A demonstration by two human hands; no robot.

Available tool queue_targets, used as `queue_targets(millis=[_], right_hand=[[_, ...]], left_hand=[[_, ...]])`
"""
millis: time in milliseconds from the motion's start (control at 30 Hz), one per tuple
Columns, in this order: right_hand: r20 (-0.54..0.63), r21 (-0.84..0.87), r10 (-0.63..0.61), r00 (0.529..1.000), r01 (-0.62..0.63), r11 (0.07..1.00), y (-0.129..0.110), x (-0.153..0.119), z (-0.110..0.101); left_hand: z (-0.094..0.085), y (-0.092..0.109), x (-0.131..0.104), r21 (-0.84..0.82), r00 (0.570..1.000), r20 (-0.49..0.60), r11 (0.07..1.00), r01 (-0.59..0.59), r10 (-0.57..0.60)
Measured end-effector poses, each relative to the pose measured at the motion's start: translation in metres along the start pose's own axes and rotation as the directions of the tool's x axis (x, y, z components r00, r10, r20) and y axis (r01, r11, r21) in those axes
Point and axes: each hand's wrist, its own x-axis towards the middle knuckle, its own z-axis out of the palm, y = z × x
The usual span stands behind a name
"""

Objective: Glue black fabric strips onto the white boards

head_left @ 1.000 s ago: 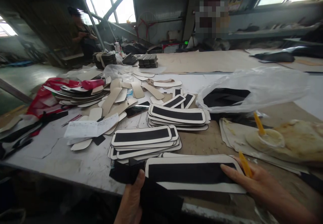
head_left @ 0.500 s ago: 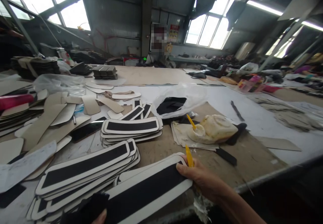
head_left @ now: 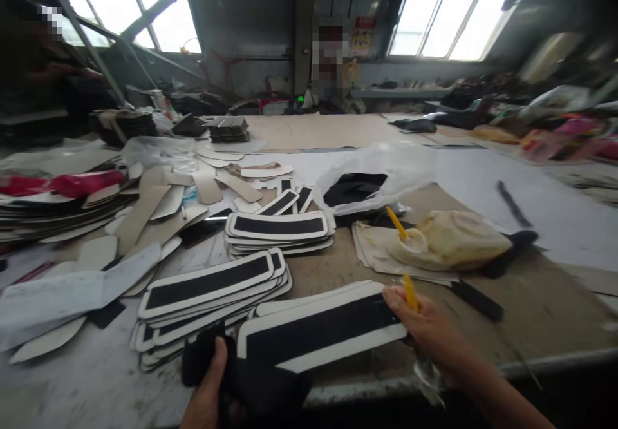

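Note:
My right hand point(head_left: 427, 319) pinches the right end of a long white-edged panel with a black strip point(head_left: 323, 326). A yellow glue spatula point(head_left: 411, 292) also sits in that hand, its tip upward, with whitish stringy residue hanging below. My left hand point(head_left: 207, 384) grips dark black fabric point(head_left: 263, 384), its thumb on top. Part of this fabric overlaps the panel's lower left edge; the hand's other fingers are mostly hidden. To the left lies a fanned stack of similar panels point(head_left: 207, 287). Behind it is a stack of shorter, curved panels point(head_left: 280, 226).
A yellowed plastic container point(head_left: 461, 239) with another yellow spatula point(head_left: 396, 223) in its opening rests on pale sheets. Behind stands a clear plastic bag point(head_left: 410, 171) of black pieces. Beige cut pieces point(head_left: 145, 216) and a phone point(head_left: 205, 228) lie left. The table edge point(head_left: 570, 361) runs in front.
The camera has turned left, so the scene sits farther right. My left hand has come farther into view with the black fabric, which now spreads below the panel. My right hand keeps its hold.

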Motion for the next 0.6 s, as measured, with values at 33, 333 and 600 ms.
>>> queue_targets(millis=[33,333,600], right_hand=[[-0.011,-0.032,-0.007,1.000,0.007,0.999,0.003,0.002,-0.002],[-0.089,-0.256,-0.161,0.983,0.133,0.957,0.004,0.007,-0.003],[-0.122,-0.141,-0.098,0.988,0.080,0.987,-0.005,0.002,-0.003]], left_hand=[[0.001,-0.001,-0.005,-0.071,0.999,0.028,0.997,0.027,-0.025],[0.016,0.006,-0.020,0.003,0.986,0.023,0.986,-0.164,0.164],[0.018,-0.001,-0.006,0.023,0.983,0.084,0.986,-0.164,0.162]])
